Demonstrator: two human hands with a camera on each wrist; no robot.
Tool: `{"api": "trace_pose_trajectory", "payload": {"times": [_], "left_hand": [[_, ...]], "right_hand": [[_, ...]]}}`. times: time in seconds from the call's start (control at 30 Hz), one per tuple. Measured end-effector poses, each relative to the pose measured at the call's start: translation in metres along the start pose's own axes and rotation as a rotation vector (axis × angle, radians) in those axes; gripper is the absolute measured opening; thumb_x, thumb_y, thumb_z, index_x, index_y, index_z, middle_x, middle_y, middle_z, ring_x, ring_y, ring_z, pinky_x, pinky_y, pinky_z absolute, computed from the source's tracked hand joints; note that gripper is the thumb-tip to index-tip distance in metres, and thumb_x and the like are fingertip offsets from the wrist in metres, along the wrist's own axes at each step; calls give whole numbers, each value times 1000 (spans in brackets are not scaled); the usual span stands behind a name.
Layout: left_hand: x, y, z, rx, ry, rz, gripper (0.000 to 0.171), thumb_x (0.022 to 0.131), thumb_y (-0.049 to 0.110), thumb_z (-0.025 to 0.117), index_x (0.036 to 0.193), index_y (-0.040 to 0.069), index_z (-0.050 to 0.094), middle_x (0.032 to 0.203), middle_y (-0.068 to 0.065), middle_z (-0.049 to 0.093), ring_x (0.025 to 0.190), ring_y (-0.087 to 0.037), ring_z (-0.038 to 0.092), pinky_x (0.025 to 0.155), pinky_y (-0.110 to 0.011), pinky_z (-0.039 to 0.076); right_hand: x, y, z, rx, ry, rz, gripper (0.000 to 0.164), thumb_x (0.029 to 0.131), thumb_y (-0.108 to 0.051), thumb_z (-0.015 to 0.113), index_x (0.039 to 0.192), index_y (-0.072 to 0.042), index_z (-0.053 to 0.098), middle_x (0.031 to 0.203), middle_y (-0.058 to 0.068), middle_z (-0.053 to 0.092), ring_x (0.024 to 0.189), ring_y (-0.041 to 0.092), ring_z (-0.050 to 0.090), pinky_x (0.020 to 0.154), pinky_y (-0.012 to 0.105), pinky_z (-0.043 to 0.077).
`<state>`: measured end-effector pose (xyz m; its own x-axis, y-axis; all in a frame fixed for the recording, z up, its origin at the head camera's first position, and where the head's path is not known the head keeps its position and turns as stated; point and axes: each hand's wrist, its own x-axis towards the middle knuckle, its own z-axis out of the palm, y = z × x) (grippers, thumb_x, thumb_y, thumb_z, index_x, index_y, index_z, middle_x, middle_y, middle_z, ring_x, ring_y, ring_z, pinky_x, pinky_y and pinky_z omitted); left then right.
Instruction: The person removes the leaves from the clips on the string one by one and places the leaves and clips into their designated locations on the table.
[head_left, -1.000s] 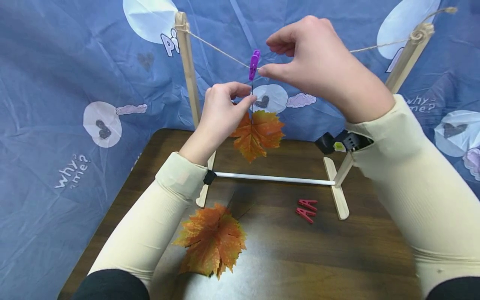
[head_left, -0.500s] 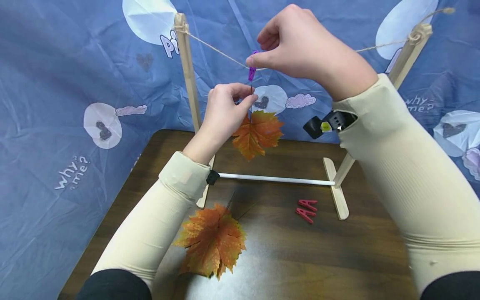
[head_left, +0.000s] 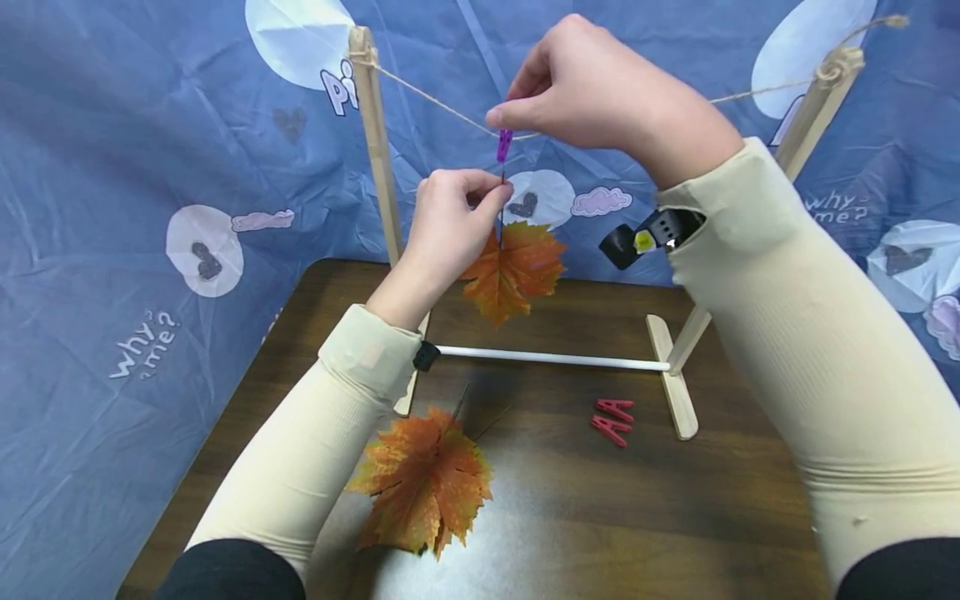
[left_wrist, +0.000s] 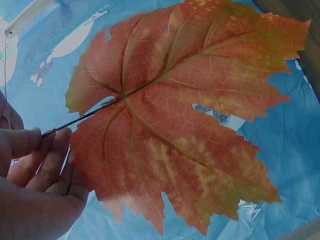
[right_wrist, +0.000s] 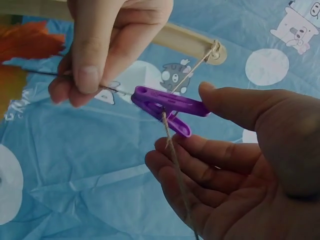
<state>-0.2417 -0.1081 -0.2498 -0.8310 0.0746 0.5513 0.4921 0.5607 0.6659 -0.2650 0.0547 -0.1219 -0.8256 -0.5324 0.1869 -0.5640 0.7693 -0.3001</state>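
Note:
My left hand (head_left: 456, 212) pinches the thin dark stem of an orange-red artificial maple leaf (head_left: 513, 271) between thumb and fingers. The leaf hangs below that hand and fills most of the left wrist view. Above it, a purple clothespin (right_wrist: 172, 103) sits on the twine (right_wrist: 172, 142), with the stem's upper end at its nose. My right hand (head_left: 592, 87) holds the clothespin by its handle ends, thumb on one handle and fingers at the other, as the right wrist view shows. Whether the nose grips the stem is too small to tell.
A wooden stand with a left post (head_left: 378, 150), a right post (head_left: 817, 117) and a white crossbar (head_left: 551, 357) carries the twine. On the brown table (head_left: 600, 517) lie more maple leaves (head_left: 427, 483) and two red clothespins (head_left: 613, 421). A blue printed cloth (head_left: 225, 150) hangs behind.
My right hand has moved left from beside the purple clothespin and taken hold of its handles. My left hand stays nearly in place, still pinching the leaf's stem.

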Motion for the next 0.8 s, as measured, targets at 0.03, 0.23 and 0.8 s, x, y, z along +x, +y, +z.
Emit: {"api": "trace_pose_trajectory", "payload": {"times": [0.03,0.23,0.8], "left_hand": [[0,0,0,-3,1,-3,16,98,15,70,96,3,81,76,-3,69,67,-13,53,66,-27,41],[0,0,2,-3,9,-11,16,97,14,71,93,2,81,74,-3,68,66,-13,51,64,-27,39],[0,2,3,-1,-15,-32,17,98,14,69,93,2,81,79,-3,73,64,-14,51,61,-27,38]], "right_hand": [[0,1,0,4,-2,0,45,97,-49,66,111,-8,77,100,6,72,86,19,55,74,33,44],[-2,7,2,12,-5,-29,45,97,-48,66,108,-7,79,94,8,73,81,21,52,69,34,40],[-6,13,4,20,156,-79,40,99,-44,64,107,-9,81,92,6,75,79,13,60,66,29,42]]}}
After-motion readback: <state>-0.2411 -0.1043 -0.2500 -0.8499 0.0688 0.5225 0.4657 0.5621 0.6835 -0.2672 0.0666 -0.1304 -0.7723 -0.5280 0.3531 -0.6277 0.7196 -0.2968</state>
